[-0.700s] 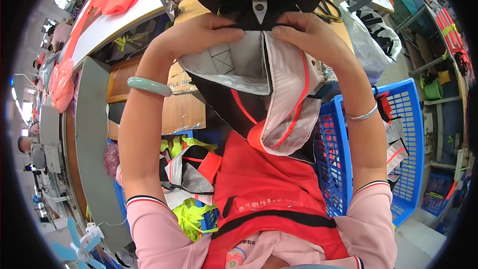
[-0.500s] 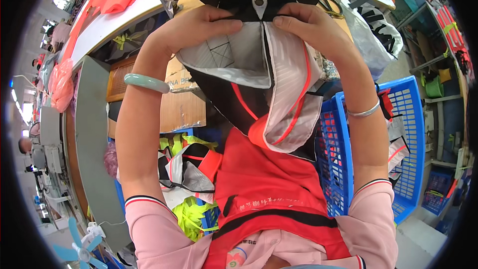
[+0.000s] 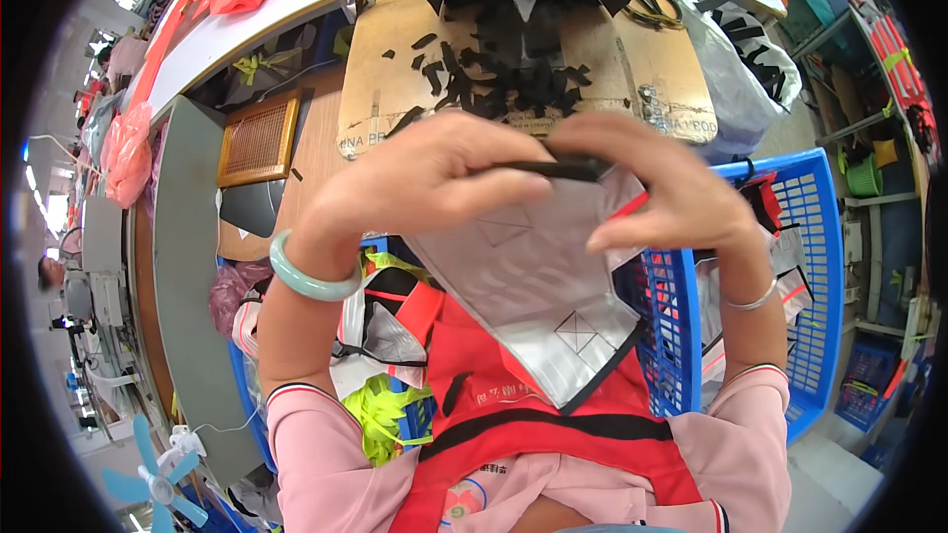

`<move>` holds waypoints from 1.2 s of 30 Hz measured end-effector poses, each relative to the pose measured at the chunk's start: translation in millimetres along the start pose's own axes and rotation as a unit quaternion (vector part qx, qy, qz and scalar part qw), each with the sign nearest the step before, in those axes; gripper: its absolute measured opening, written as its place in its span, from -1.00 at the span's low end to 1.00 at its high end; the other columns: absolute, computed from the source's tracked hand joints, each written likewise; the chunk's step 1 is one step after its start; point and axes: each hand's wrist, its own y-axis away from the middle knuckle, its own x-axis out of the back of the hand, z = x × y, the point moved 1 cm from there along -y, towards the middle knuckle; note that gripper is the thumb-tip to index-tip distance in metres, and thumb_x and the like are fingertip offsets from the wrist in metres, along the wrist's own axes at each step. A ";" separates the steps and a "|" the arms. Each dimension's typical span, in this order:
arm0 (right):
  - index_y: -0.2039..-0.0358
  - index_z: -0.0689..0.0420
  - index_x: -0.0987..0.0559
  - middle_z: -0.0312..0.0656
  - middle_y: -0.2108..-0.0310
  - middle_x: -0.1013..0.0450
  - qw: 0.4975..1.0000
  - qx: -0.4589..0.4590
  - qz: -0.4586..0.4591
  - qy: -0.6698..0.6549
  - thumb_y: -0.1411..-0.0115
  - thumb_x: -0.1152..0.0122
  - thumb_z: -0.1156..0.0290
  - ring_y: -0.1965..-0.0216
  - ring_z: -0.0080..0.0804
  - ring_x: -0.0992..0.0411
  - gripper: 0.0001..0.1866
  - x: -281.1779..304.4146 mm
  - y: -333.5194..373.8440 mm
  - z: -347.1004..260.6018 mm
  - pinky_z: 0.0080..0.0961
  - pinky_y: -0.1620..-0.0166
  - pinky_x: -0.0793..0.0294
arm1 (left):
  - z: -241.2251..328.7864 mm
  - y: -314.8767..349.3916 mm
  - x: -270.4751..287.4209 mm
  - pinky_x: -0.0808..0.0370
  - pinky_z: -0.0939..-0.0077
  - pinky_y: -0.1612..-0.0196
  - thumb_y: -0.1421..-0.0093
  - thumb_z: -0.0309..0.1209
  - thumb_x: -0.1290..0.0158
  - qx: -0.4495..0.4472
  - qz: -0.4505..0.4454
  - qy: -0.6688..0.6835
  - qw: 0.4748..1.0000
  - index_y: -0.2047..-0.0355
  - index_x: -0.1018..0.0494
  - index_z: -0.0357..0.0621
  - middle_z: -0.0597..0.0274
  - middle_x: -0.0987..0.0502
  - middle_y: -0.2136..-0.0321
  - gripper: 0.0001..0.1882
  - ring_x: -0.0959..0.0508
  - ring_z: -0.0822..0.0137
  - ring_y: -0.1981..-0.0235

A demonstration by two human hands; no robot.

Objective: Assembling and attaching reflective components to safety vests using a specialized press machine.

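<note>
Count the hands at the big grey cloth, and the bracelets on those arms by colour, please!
Hands: 2 (left hand, right hand)
Pale green bracelets: 1 (left wrist)
Silver bracelets: 1 (right wrist)
Total: 4

Single fisheye view from the person's head, downward and near, over red apron [image 3: 482, 360] and wooden worktop [image 3: 642, 49].
</note>
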 end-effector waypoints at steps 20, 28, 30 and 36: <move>0.08 0.23 -0.53 -0.33 0.20 -0.50 0.867 -0.233 0.272 -0.347 -0.28 -0.16 0.16 0.18 -0.59 -0.38 -0.61 -41.5 25.7 34.6 -0.61 0.09 -0.36 | -53.9 -21.7 -15.0 -0.46 0.68 0.48 -0.18 -0.38 -0.16 0.108 0.303 0.370 0.872 0.26 -0.51 -0.30 0.28 -0.54 0.47 -0.78 -0.51 0.54 0.52; 0.05 0.24 -0.52 -0.30 0.16 -0.50 0.834 -0.293 0.287 -0.370 -0.25 -0.19 0.14 0.15 -0.56 -0.39 -0.57 -33.8 14.6 57.6 -0.59 0.06 -0.37 | -72.5 -39.4 0.3 -0.45 0.69 0.49 -0.16 -0.39 -0.17 0.142 0.311 0.368 0.865 0.30 -0.49 -0.26 0.32 -0.50 0.52 -0.81 -0.51 0.52 0.53; 0.04 0.24 -0.52 -0.29 0.15 -0.50 0.832 -0.296 0.288 -0.370 -0.24 -0.20 0.13 0.14 -0.56 -0.40 -0.56 -31.9 14.3 62.2 -0.59 0.06 -0.37 | -74.8 -42.4 2.2 -0.38 0.70 0.50 -0.15 -0.36 -0.19 0.157 0.311 0.347 0.871 0.33 -0.50 -0.13 0.37 -0.51 0.52 -0.85 -0.49 0.55 0.55; 0.03 0.24 -0.51 -0.27 0.14 -0.50 0.835 -0.297 0.294 -0.359 -0.23 -0.22 0.12 0.12 -0.54 -0.40 -0.53 -28.4 11.6 67.0 -0.59 0.05 -0.37 | -77.4 -46.5 6.6 -0.32 0.75 0.53 -0.15 -0.34 -0.17 0.180 0.313 0.347 0.866 0.33 -0.50 -0.11 0.40 -0.48 0.52 -0.85 -0.43 0.59 0.58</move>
